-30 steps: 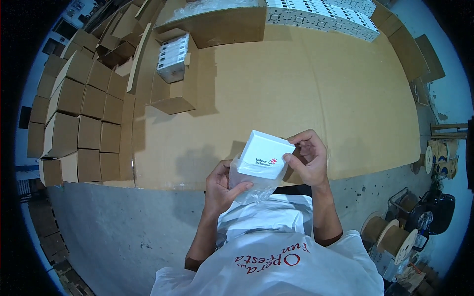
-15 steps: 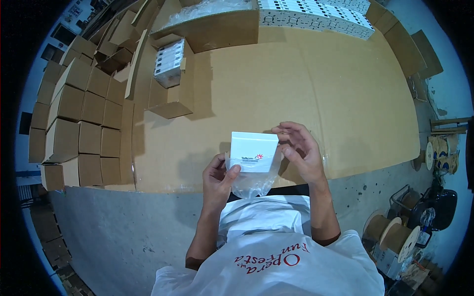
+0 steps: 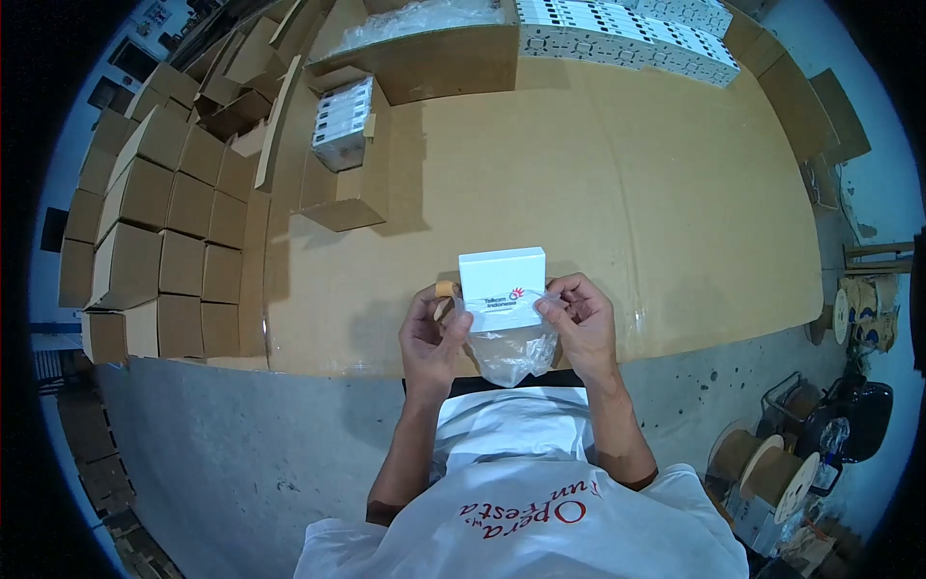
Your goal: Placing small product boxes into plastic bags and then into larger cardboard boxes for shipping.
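Even overhead light, soft shadows beside the cardboard boxes (image 3: 352, 183), sharp centre, edges bent and darkened.

white box (image 3: 502, 277) in clear bag (image 3: 511, 343), red-marked label

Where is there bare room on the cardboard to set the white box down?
Bare cardboard runs from the hands out to the white box row and right edge. Crowded at left: the open carton and the stacked cartons.
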